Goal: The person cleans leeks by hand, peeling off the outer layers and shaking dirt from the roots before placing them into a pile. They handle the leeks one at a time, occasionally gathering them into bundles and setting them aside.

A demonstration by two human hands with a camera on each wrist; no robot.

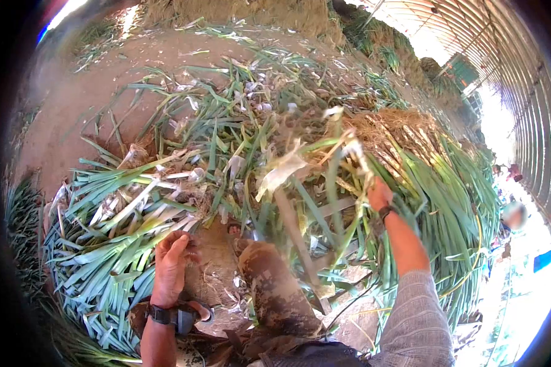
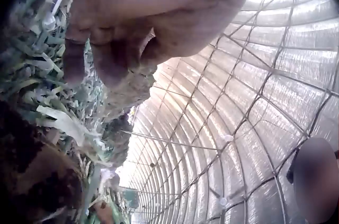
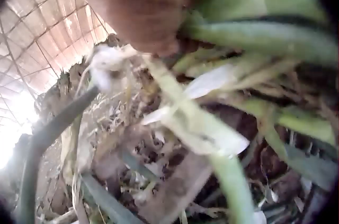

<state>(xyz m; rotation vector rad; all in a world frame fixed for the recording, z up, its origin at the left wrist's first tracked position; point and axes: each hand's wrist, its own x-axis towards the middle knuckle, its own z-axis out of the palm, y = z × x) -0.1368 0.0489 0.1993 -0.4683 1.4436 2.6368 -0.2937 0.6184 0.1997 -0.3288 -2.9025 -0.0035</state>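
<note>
In the head view the right hand (image 1: 380, 194) pinches stripped leek leaves (image 1: 281, 174), pale and green, which dangle and blur over the middle. The right wrist view shows that hand (image 3: 143, 17) with its fingers curled at the pale end of a leaf strip (image 3: 196, 123). The left hand (image 1: 172, 260) holds nothing, its fingers loosely bent above a pile of trimmed leeks (image 1: 122, 226) on the left. In the left wrist view the left hand (image 2: 159, 12) has its fingers hanging down over blurred leaf scraps (image 2: 63, 123).
A large stack of leeks with roots (image 1: 441, 183) lies on the right. Loose leaf scraps (image 1: 245, 104) cover the ground ahead. The person's camouflage-clad knee (image 1: 272, 287) is between the piles. A ribbed tunnel roof (image 1: 496, 37) curves overhead; another person is at the far right.
</note>
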